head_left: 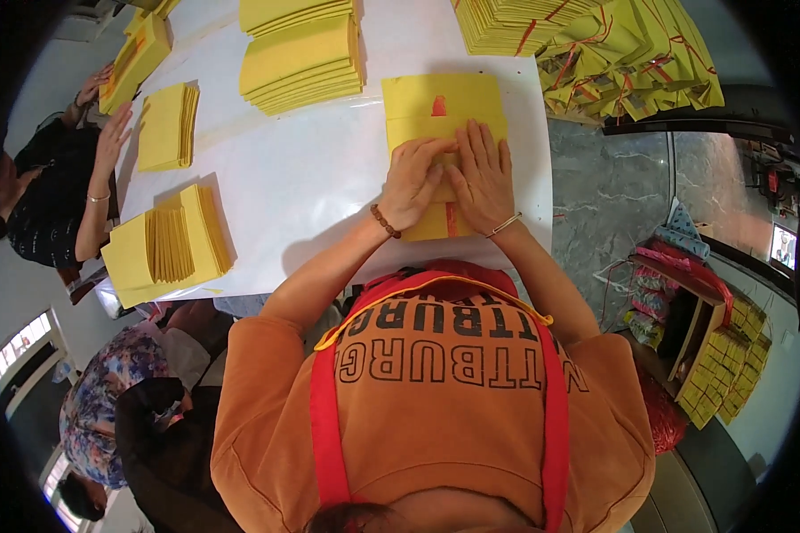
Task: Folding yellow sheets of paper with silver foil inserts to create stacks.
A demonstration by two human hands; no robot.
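Observation:
A yellow paper (444,93) with red marks lies on the white table in front of me, with a folded layer across its middle. My right hand (482,182) rests flat on it, fingers stretched together and pointing away from me. Beside it, my left hand (411,182) has bent fingers, with thumb and forefinger closed on the paper near its centre. The part of the paper under both palms is hidden.
The white table (284,178) carries a thick yellow paper stack (302,62) and smaller folded stacks (169,129) at the left. Red-tied yellow bundles (631,62) stand at the far right. A co-worker's hand (113,138) is by the left edge; another person (107,404) sits lower left.

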